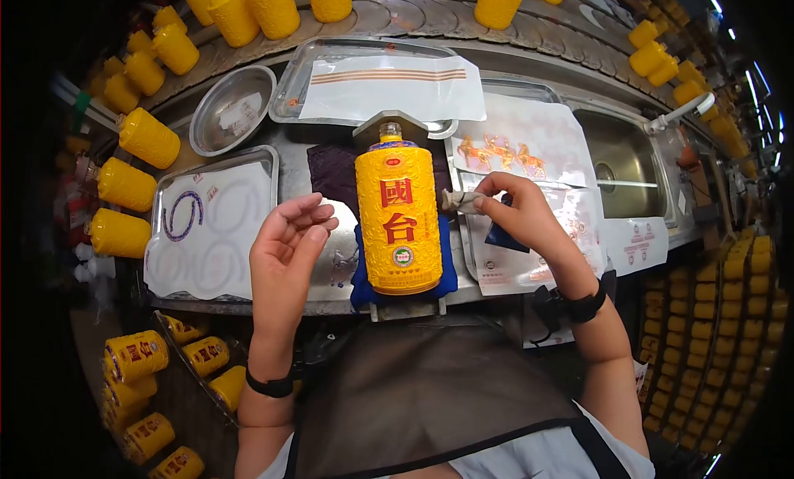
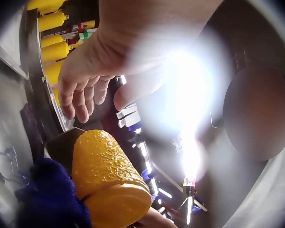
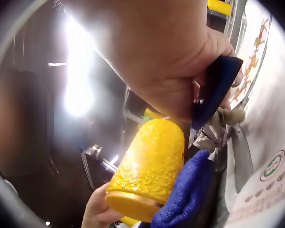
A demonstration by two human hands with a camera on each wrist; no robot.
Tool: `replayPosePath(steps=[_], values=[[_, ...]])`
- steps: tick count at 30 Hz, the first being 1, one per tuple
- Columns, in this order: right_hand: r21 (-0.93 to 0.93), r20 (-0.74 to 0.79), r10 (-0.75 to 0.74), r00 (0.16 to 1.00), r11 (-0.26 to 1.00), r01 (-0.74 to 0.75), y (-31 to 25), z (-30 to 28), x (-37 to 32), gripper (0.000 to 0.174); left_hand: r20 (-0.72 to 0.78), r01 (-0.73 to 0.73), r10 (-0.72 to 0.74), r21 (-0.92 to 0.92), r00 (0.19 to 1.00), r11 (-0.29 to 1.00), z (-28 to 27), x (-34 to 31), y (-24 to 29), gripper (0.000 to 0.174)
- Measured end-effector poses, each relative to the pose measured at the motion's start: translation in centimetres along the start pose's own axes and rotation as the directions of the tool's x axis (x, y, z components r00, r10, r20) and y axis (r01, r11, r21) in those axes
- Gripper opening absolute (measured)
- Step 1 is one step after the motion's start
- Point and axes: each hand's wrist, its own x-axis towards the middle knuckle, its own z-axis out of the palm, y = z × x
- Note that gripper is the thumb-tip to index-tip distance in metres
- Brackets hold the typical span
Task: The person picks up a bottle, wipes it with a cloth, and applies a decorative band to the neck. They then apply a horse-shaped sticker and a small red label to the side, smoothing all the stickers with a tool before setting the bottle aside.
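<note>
A yellow embossed bottle (image 1: pixel 399 223) with red characters and a clear glass neck lies on a blue cloth (image 1: pixel 362 285) in a metal cradle (image 1: pixel 409 312). To its left my left hand (image 1: pixel 285 243) hovers with fingers loosely bent, holding nothing and apart from the bottle. My right hand (image 1: pixel 523 213), on the other side, pinches a small rolled pale cloth (image 1: pixel 460 201) close to the bottle's edge. A dark blue flat piece (image 3: pixel 218 90), like a scraper, is tucked in the same hand. The right wrist view shows the bottle's base (image 3: pixel 133 204) and the blue towel beside it.
On the right, a sheet with orange-gold horse decals (image 1: pixel 500 152) lies near a sink (image 1: pixel 616 161). A tray (image 1: pixel 269 161) at left carries a sheet with a purple ring-shaped strip (image 1: pixel 184 216). A round metal bowl (image 1: pixel 198 132) stands behind. Several yellow bottles (image 1: pixel 149 140) line the surroundings.
</note>
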Motion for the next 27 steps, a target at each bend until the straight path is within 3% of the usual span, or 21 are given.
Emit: replayPosePath(steps=[1, 4, 7, 10, 14, 16, 19, 23, 26, 27], values=[[0.064, 0.035, 0.005, 0.999, 0.998, -0.007, 0.3, -0.2, -0.1, 0.013, 0.018, -0.017, 0.018, -0.005, 1.000, 1.000, 0.4, 0.1, 0.3, 0.033], [-0.110, -0.138, -0.319, 0.938, 0.946, 0.305, 1.3, 0.2, -0.5, 0.015, 0.059, -0.066, 0.066, -0.013, 0.996, 0.998, 2.0, 0.1, 1.3, 0.032], [-0.052, -0.146, -0.323, 0.935, 0.946, 0.319, 0.8, 0.3, -1.1, 0.016, 0.103, -0.092, 0.090, 0.012, 0.991, 0.996, 3.4, 0.1, 2.4, 0.031], [0.279, -0.023, -0.085, 0.996, 0.956, 0.088, -0.3, -0.4, -1.6, 0.015, 0.175, -0.098, 0.086, 0.059, 0.981, 0.993, 4.1, 0.0, 3.2, 0.030], [0.523, -0.012, -0.120, 0.993, 0.846, 0.108, -2.6, -1.3, -2.7, 0.014, 0.288, -0.156, 0.117, 0.114, 0.950, 0.981, 5.3, 0.4, 3.3, 0.031], [0.592, 0.047, -0.085, 0.995, 0.805, 0.041, -4.0, -1.9, -3.6, 0.013, 0.358, -0.200, 0.121, 0.192, 0.926, 0.961, 6.6, 0.6, 3.8, 0.032], [0.652, 0.130, -0.125, 0.984, 0.758, 0.010, -5.0, -1.8, -4.4, 0.013, 0.387, -0.141, 0.097, 0.088, 0.917, 0.986, 8.2, 0.8, 3.0, 0.033], [0.684, 0.091, -0.175, 0.980, 0.726, 0.066, -6.4, -0.8, -5.1, 0.016, 0.361, -0.133, 0.119, 0.013, 0.925, 0.991, 9.4, 0.7, 2.8, 0.029], [0.551, -0.206, -0.104, 0.973, 0.810, 0.203, -5.9, 1.1, -4.6, 0.018, 0.248, -0.126, 0.110, 0.050, 0.963, 0.991, 10.0, 0.5, 2.7, 0.027], [0.503, -0.272, -0.048, 0.961, 0.844, 0.184, -5.6, 1.1, -4.7, 0.021, 0.187, -0.119, 0.104, 0.068, 0.977, 0.991, 10.0, 0.5, 2.8, 0.026]])
